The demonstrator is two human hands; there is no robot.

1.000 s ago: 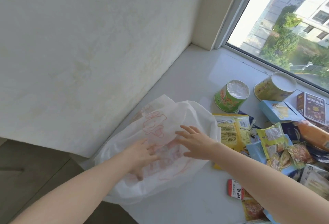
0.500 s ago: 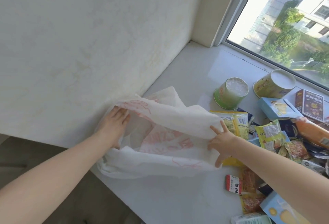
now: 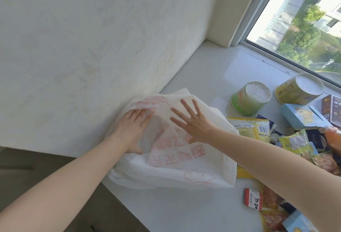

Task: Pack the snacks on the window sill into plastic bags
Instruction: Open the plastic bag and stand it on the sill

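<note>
Head view, packing at the window. I see the white plastic bag (image 3: pixel 166 169), printed in red, lying crumpled on the near left part of the window sill (image 3: pixel 184 211), touching the wall (image 3: pixel 92 47).

The left hand (image 3: pixel 131 132) lies flat in the bag's opening with its fingers straight. The fingertips are tucked under a translucent fold of film, and the hand grips nothing that I can make out. The right hand (image 3: pixel 193 124) rests palm down on the bag's upper layer, fingers spread wide and straight.

The snacks lie to the right of the bag. A green cup (image 3: pixel 247 102) and a yellow cup (image 3: pixel 295 93) are tipped over at the far side. A blue box (image 3: pixel 302 119) lies beside them, a yellow packet (image 3: pixel 252 128) touches the bag's right edge, and a small red packet (image 3: pixel 252 199) lies nearer.
</note>
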